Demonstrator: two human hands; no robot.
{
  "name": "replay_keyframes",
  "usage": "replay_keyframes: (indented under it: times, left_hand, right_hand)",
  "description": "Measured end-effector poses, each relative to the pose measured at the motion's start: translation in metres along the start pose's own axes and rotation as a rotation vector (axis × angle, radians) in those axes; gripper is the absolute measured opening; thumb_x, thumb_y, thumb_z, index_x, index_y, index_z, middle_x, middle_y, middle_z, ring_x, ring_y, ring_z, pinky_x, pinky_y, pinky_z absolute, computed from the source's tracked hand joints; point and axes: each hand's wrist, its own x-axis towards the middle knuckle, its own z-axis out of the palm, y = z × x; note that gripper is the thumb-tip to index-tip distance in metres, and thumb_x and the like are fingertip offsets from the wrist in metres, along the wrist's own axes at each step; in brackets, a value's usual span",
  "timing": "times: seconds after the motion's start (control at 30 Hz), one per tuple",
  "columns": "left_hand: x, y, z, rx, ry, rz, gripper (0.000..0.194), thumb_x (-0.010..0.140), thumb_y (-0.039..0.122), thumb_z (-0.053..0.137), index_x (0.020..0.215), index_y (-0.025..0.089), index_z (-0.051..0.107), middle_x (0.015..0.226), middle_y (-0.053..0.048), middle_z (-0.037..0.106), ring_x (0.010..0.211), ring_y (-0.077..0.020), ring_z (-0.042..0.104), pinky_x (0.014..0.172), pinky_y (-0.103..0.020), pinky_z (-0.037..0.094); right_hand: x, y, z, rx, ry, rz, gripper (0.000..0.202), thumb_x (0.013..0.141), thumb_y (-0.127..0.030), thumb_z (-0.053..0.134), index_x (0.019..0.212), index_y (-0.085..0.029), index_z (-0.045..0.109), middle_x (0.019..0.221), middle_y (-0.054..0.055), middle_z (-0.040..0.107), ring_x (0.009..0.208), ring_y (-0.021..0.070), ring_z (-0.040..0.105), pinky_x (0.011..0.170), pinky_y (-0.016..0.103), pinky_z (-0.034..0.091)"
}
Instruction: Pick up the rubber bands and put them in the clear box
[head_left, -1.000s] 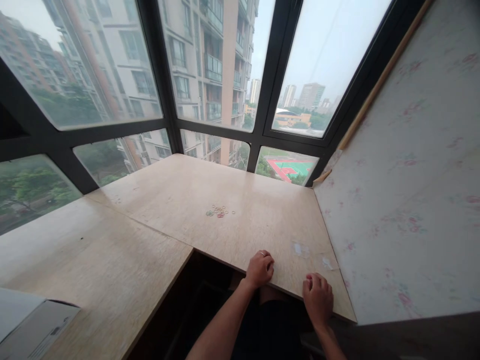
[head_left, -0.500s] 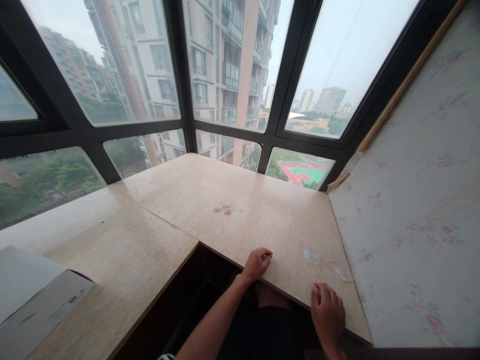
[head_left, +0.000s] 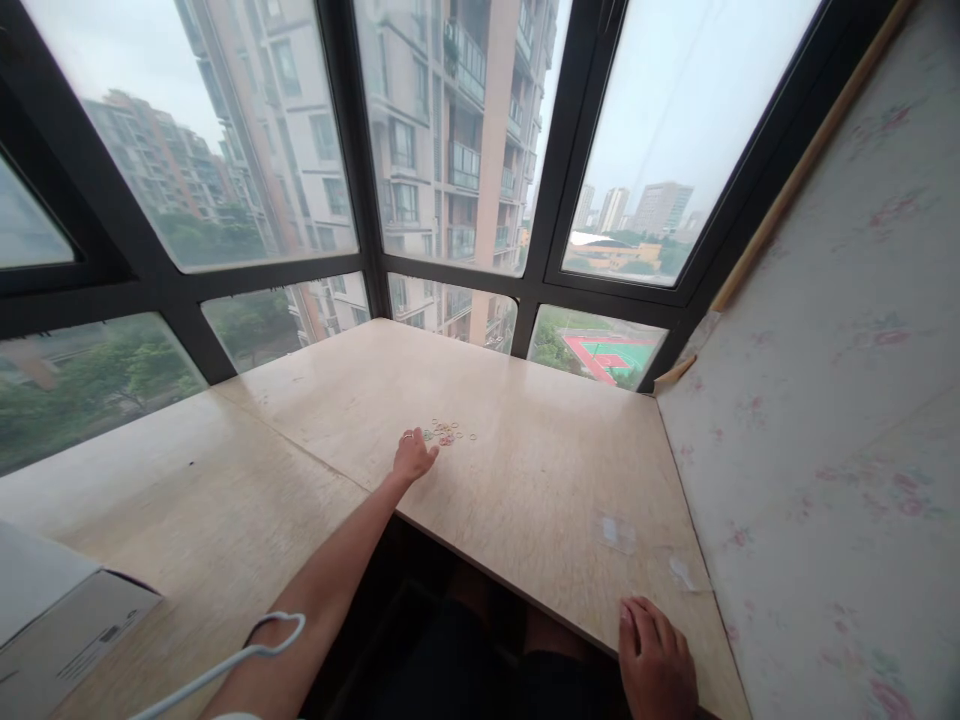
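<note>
A loose cluster of small thin coloured rings [head_left: 447,438], which look like rubber bands, lies on the wooden tabletop [head_left: 525,450]. Green, red and yellowish ones can be made out. My left hand [head_left: 415,457] reaches to the left edge of this cluster, its thumb spread from the fingers, and I see nothing held in it. Whether its fingertips touch the green rings is unclear. Lower right, my right hand [head_left: 657,655] rests at the table's front edge with loosely bent fingers and nothing visible in them.
A white box [head_left: 82,630] stands at the left front. Near the right wall [head_left: 817,450] lie a small clear plastic packet [head_left: 616,532] and a whitish scrap [head_left: 682,572]. A white cable [head_left: 225,665] crosses my left forearm. Dark-framed windows border the table's far side.
My left hand has moved from the front edge, forward and left, to the rings, and its fingers have spread. My right hand stays at the edge. The view has shifted slightly.
</note>
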Motion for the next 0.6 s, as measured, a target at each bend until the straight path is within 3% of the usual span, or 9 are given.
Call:
replay_keyframes:
  times: [0.13, 0.4, 0.5, 0.6]
  left_hand:
    - [0.018, -0.002, 0.019, 0.102, -0.061, -0.022, 0.083, 0.083, 0.048, 0.054, 0.138, -0.009, 0.029, 0.138, -0.032, 0.035, 0.137, -0.0371, 0.022, 0.111, -0.043, 0.018]
    - [0.049, 0.019, 0.061, 0.162, -0.112, 0.063, 0.088, 0.085, 0.064, 0.039, 0.142, -0.002, 0.026, 0.145, -0.030, 0.026, 0.139, -0.0380, 0.017, 0.111, -0.048, 0.015]
    - [0.057, 0.022, 0.071, 0.129, -0.117, 0.282, 0.076, 0.089, 0.054, 0.041, 0.139, -0.002, 0.033, 0.142, -0.029, 0.032, 0.138, -0.0337, 0.024, 0.111, -0.044, 0.018]
    - [0.061, 0.023, 0.075, 0.083, -0.162, 0.534, 0.056, 0.089, 0.041, 0.044, 0.136, 0.010, 0.042, 0.144, -0.015, 0.038, 0.137, -0.0212, 0.028, 0.114, -0.032, 0.018]
  right_hand:
    - [0.001, 0.001, 0.000, -0.017, 0.015, -0.037, 0.047, 0.099, -0.038, 0.034, 0.086, -0.009, 0.069, 0.093, 0.013, 0.067, 0.081, 0.0227, 0.058, 0.073, 0.034, 0.042]
    - [0.000, 0.002, 0.002, -0.058, 0.005, -0.048, 0.040, 0.098, -0.035, 0.037, 0.088, -0.009, 0.067, 0.094, 0.012, 0.067, 0.082, 0.0234, 0.060, 0.074, 0.037, 0.044]
    - [-0.003, 0.007, 0.005, -0.064, 0.001, -0.091, 0.036, 0.097, -0.033, 0.040, 0.090, -0.009, 0.066, 0.095, 0.013, 0.067, 0.083, 0.0229, 0.061, 0.074, 0.036, 0.045]
    - [-0.003, 0.013, 0.008, -0.072, 0.016, -0.177, 0.033, 0.096, -0.032, 0.041, 0.090, -0.009, 0.065, 0.092, 0.013, 0.067, 0.079, 0.0213, 0.063, 0.069, 0.033, 0.045]
